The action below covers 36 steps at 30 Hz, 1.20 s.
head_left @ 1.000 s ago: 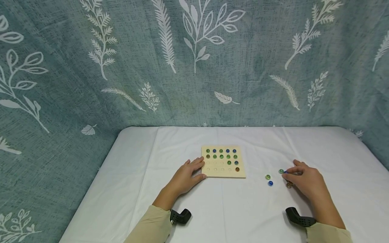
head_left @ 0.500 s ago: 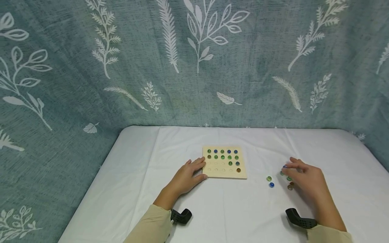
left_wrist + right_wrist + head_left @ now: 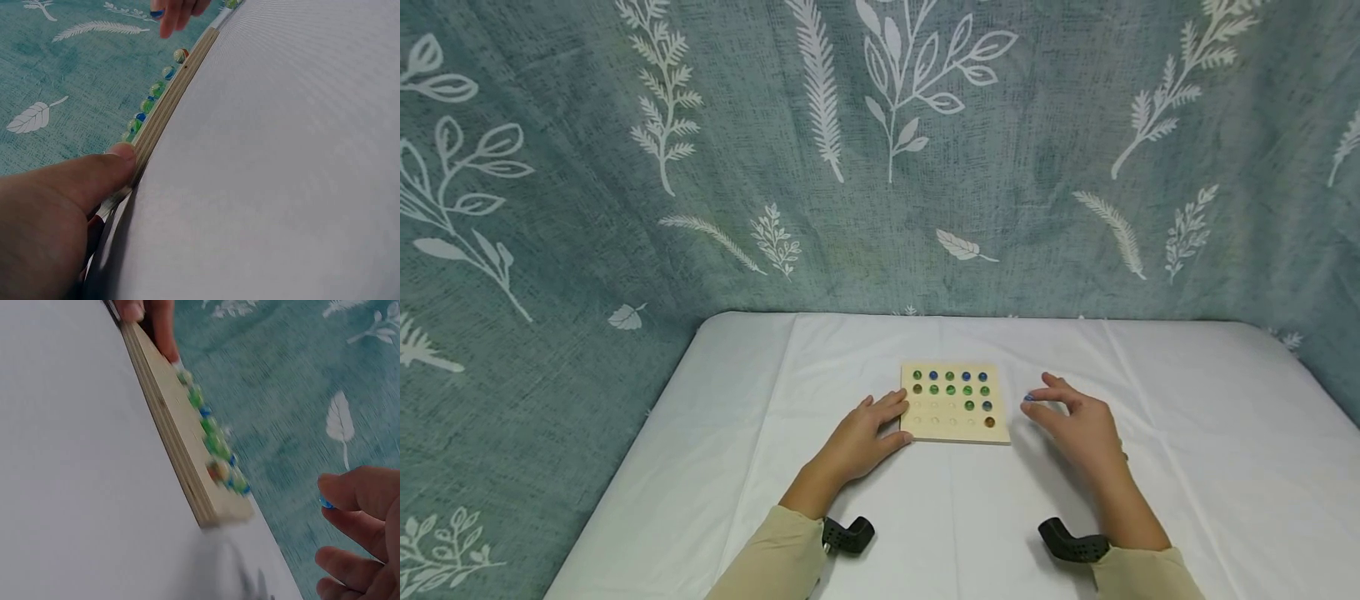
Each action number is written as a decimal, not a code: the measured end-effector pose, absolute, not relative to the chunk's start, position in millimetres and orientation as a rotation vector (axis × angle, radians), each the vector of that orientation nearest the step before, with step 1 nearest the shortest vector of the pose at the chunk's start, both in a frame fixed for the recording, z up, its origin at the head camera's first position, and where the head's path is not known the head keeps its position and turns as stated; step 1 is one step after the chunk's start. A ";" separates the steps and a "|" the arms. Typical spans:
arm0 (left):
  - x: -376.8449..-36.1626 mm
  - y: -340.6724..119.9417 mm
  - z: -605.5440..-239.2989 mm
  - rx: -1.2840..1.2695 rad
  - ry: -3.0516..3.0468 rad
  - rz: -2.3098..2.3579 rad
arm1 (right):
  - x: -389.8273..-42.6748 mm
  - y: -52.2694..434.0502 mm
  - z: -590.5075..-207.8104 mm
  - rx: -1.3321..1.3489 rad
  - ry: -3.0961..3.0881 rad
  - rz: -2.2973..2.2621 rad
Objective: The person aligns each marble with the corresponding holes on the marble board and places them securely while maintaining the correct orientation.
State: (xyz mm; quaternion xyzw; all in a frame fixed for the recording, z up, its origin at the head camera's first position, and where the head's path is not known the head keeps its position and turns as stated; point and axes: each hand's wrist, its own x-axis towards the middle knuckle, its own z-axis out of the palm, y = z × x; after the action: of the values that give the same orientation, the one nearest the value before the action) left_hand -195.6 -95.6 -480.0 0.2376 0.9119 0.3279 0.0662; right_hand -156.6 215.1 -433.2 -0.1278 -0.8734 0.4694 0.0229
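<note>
A square wooden board (image 3: 953, 429) with rows of dimples lies mid-table. Green, blue and one brown marble (image 3: 950, 389) fill its far rows and right side. My left hand (image 3: 895, 414) rests against the board's left edge with fingers fairly straight; in the left wrist view its thumb (image 3: 119, 156) presses the board's side (image 3: 181, 78). My right hand (image 3: 1033, 398) hovers just right of the board and pinches a small blue marble (image 3: 1028, 397) between thumb and forefinger. That blue marble (image 3: 325, 502) also shows in the right wrist view, close to the board (image 3: 178, 444).
The table is covered by a white cloth (image 3: 970, 517), with a teal leaf-print curtain (image 3: 880, 167) hanging behind it. Black wrist mounts (image 3: 847, 533) sit on both forearms. My right hand now covers the spot where loose marbles lay.
My right hand lifted a blue marble from the loose group on the right and carried it left to beside the board. The left hand stayed at the board's edge.
</note>
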 end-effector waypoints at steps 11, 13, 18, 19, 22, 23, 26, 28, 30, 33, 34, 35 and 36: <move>-195.3 -95.5 -480.8 0.735 2.758 0.981 | -163.1 175.6 -444.4 -0.364 -2.638 1.599; -195.4 -95.5 -481.0 0.738 2.762 0.979 | -164.0 172.4 -447.4 -0.373 -2.636 1.602; -195.4 -95.3 -480.4 0.743 2.761 0.993 | -165.9 166.6 -455.3 -0.401 -2.649 1.587; -195.3 -95.2 -480.2 0.741 2.759 0.997 | -166.2 165.7 -456.8 -0.403 -2.647 1.586; -195.0 -95.1 -479.4 0.741 2.758 1.004 | -166.0 163.8 -460.3 -0.392 -2.643 1.583; -194.8 -94.9 -479.4 0.740 2.758 1.002 | -165.6 163.4 -461.2 -0.387 -2.645 1.578; -194.7 -94.5 -479.5 0.743 2.761 0.994 | -164.3 162.0 -462.3 -0.361 -2.656 1.565; -194.7 -94.5 -479.5 0.741 2.763 0.988 | -163.7 161.2 -462.6 -0.342 -2.663 1.557; -194.6 -94.4 -479.4 0.738 2.765 0.986 | -163.4 160.4 -463.0 -0.322 -2.670 1.555; -194.4 -94.0 -479.3 0.732 2.763 0.983 | -162.5 159.4 -464.2 -0.288 -2.693 1.530; -194.4 -93.9 -479.3 0.731 2.763 0.983 | -162.2 159.1 -464.6 -0.280 -2.701 1.519; -194.3 -93.7 -479.3 0.729 2.762 0.983 | -161.9 158.8 -465.1 -0.273 -2.711 1.504; -194.4 -93.6 -479.3 0.727 2.761 0.980 | -161.8 158.4 -465.5 -0.267 -2.718 1.488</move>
State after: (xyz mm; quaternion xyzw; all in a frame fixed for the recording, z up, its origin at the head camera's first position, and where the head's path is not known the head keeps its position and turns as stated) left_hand -194.4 -93.6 -479.3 0.2403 0.9130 0.3240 0.0613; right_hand -161.8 158.4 -465.5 -0.0859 -0.8738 0.4783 0.0160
